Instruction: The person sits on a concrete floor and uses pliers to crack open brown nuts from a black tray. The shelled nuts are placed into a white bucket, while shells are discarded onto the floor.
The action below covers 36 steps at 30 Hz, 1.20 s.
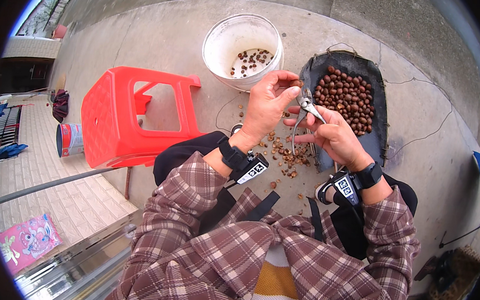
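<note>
Slip-joint pliers (305,106) rest in my right hand (336,138), with the handles spread apart among the fingers. Between the thumb and fingers of my left hand (269,103) is a brown nut (297,83), close to the plier jaws; whether the jaws touch it I cannot tell. Beyond my right hand, a black scoop-like tray (375,148) holds a heap of round brown nuts (345,97). Several small dark nuts or seeds (251,60) lie in the bottom of a white plastic bucket (214,52), past my left hand. Broken shells (294,158) are scattered on the ground below the pliers.
To the left stands a red plastic stool (111,118), with a printed metal can (70,140) behind it. A thin wire (448,103) runs over the concrete right of the tray. My shoe (325,192) is near the shells.
</note>
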### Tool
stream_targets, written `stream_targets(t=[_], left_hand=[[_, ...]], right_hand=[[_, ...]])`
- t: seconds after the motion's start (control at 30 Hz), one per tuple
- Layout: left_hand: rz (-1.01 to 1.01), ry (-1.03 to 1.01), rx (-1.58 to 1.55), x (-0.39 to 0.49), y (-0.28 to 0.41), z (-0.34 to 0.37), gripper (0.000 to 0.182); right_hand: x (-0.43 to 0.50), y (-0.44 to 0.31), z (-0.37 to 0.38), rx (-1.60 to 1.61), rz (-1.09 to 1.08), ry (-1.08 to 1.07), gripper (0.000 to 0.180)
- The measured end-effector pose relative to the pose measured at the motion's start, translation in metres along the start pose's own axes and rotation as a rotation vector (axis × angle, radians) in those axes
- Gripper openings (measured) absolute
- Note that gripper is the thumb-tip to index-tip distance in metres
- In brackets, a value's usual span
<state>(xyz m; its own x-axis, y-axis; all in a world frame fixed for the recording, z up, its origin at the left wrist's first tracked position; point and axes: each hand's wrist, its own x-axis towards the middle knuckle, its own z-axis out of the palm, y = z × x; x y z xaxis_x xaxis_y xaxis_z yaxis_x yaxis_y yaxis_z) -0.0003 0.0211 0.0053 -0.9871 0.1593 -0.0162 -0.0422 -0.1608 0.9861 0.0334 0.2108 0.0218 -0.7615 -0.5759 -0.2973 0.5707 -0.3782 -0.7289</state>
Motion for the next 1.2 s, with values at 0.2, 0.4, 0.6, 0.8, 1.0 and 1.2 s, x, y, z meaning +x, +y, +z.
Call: stream_targets(t=[0.2, 0.4, 0.6, 0.8, 1.0, 1.2], left_hand=[[0.119, 0.006, 0.121, -0.001, 0.002, 0.004, 0.018], [0.178, 0.016, 0.379, -0.004, 0.007, 0.004, 0.018], [0.202, -0.064, 0.533, -0.005, 0.017, 0.003, 0.021], [0.308, -0.034, 0.545, -0.007, 0.018, 0.007, 0.019], [0.335, 0.047, 0.529, -0.004, 0.018, 0.013, 0.018], [0.228, 0.086, 0.399, -0.002, 0.014, 0.018, 0.015]], right_hand=[[0.002, 0.007, -0.007, -0.473, -0.060, 0.057, 0.017], [0.001, 0.011, -0.010, -0.596, -0.071, 0.043, 0.019], [-0.001, 0.011, -0.010, -0.654, -0.182, 0.002, 0.019], [-0.004, 0.002, -0.012, -0.926, -0.151, 0.048, 0.016], [0.000, 0.010, -0.010, -0.640, -0.211, 0.087, 0.020], [-0.003, 0.010, -0.009, -0.986, -0.233, 0.157, 0.026]])
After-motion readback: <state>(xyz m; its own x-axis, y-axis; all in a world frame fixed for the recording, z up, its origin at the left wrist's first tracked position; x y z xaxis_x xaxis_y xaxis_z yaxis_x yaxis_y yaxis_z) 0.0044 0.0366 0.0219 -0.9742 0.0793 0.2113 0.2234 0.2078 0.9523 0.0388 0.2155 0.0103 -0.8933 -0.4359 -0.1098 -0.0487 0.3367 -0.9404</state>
